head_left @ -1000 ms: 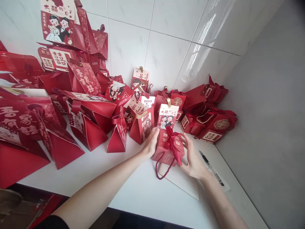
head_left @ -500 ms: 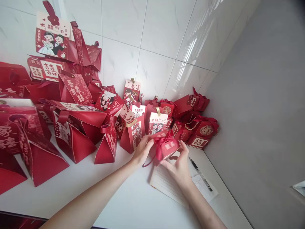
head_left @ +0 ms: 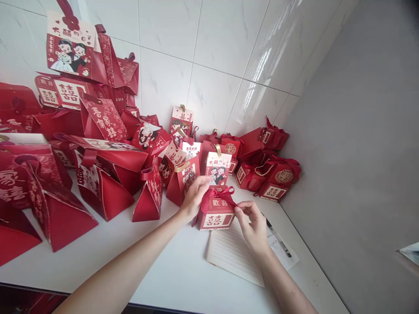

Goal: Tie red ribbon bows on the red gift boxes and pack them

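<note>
Small red box (head_left: 216, 215) stands on the white counter (head_left: 163, 270), square between both hands. Left hand (head_left: 194, 197) sits at its 10 o'clock, fingers curled onto the red ribbon (head_left: 218, 193); pinching or just resting, I cannot tell. Right hand (head_left: 253, 224) at its 4 o'clock, thumb and forefinger closed on a ribbon tail. Box front reads 歡喜 above a 囍 label. Lined notepad (head_left: 229, 255) at 6 o'clock, pen (head_left: 278, 237) beyond it.

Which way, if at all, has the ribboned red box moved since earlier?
Yes: the ribboned red box has dropped and tipped upright at the lined paper's far edge.
</note>
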